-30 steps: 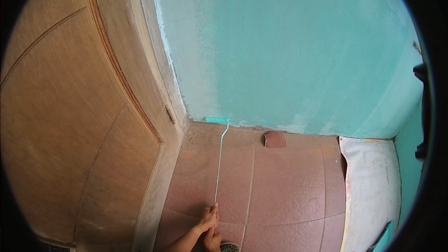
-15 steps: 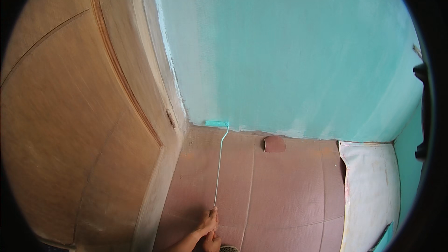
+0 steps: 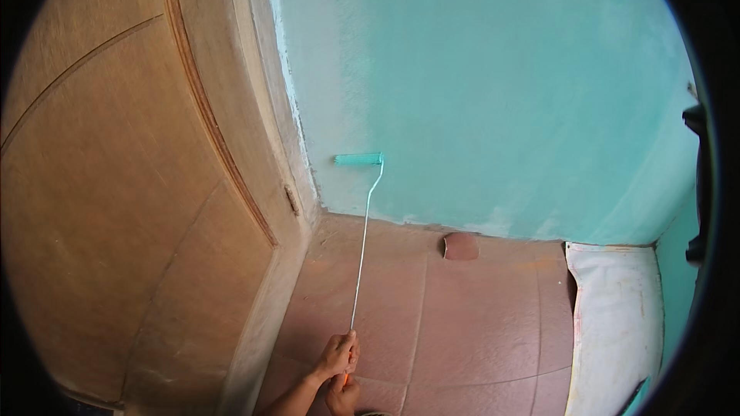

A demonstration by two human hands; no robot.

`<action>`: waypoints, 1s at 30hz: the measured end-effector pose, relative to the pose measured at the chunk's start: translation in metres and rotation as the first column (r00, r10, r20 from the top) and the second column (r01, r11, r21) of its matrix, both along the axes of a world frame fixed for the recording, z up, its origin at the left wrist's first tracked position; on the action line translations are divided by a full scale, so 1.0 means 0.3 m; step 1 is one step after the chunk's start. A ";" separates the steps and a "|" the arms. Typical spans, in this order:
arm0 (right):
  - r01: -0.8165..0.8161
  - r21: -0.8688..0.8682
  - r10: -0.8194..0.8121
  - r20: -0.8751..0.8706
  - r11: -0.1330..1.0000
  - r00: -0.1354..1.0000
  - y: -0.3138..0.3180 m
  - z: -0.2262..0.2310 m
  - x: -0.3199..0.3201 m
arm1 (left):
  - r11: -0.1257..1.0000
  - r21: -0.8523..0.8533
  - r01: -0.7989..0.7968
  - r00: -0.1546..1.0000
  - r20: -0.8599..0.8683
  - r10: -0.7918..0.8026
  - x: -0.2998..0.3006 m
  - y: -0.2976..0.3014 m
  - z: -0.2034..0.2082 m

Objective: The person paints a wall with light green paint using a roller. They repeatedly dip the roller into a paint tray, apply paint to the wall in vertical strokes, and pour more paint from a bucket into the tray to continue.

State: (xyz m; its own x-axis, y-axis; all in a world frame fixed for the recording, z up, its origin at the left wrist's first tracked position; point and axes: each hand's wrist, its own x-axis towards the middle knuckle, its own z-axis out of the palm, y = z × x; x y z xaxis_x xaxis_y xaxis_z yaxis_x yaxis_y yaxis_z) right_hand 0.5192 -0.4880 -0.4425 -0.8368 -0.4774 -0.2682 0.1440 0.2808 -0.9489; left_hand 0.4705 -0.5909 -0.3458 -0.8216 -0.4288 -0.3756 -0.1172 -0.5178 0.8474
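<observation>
Both of my hands are wrapped round the handle of one paint roller. My left hand grips the upper end of the handle, by the thin metal rod. Just below it my right hand is closed on the lower end, and a bit of orange handle shows between the two. The long rod of the paint roller runs up to a narrow turquoise sleeve. That sleeve rests against the wall, low down on its pale left strip, where turquoise paint meets grey.
A brown wooden door and its frame stand on the left. Reddish-brown sheeting covers the floor, with a small loose brown piece near the wall's foot. A whitish sheet lies on the right.
The roller sleeve has moved up the wall from its bottom edge. Both hands have risen slightly with the handle, and the view has shifted a little.
</observation>
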 end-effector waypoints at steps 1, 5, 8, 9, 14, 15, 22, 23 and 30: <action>0.033 -0.091 -0.030 0.033 0.995 0.999 -0.015 0.028 -0.007 | 1.000 -0.015 0.001 1.000 0.004 -0.001 -0.002 -0.011 0.020; 0.075 -0.267 -0.048 0.107 0.961 0.993 -0.112 0.193 -0.078 | 0.977 -0.213 -0.025 0.999 0.019 0.029 -0.047 -0.092 0.135; 0.055 -0.337 -0.022 0.102 0.940 0.995 -0.182 0.327 -0.117 | 0.970 -0.243 -0.004 1.000 0.017 0.008 -0.079 -0.152 0.254; 0.051 -0.367 -0.010 0.112 0.929 0.994 -0.204 0.371 -0.131 | 0.960 -0.278 0.000 1.000 -0.005 -0.002 -0.086 -0.169 0.300; 0.007 -0.555 0.070 0.117 0.832 0.991 -0.307 0.622 -0.214 | 0.926 -0.377 -0.031 0.997 -0.080 0.001 -0.148 -0.254 0.567; -0.043 -0.562 0.158 0.157 0.826 0.975 -0.313 0.678 -0.243 | 0.915 -0.402 -0.043 0.995 -0.104 0.001 -0.160 -0.271 0.626; -0.215 -0.771 0.463 0.116 0.600 0.879 -0.354 1.017 -0.469 | 0.831 -0.552 -0.066 0.972 -0.226 -0.073 -0.247 -0.343 0.953; -0.253 -0.779 0.475 0.064 0.573 0.878 -0.358 1.035 -0.489 | 0.749 -0.645 -0.151 0.973 -0.229 0.000 -0.276 -0.334 0.970; -0.157 -0.715 0.238 0.014 0.681 0.971 -0.385 0.881 -0.514 | 0.530 -0.820 -0.216 0.976 -0.168 0.138 -0.379 -0.307 0.846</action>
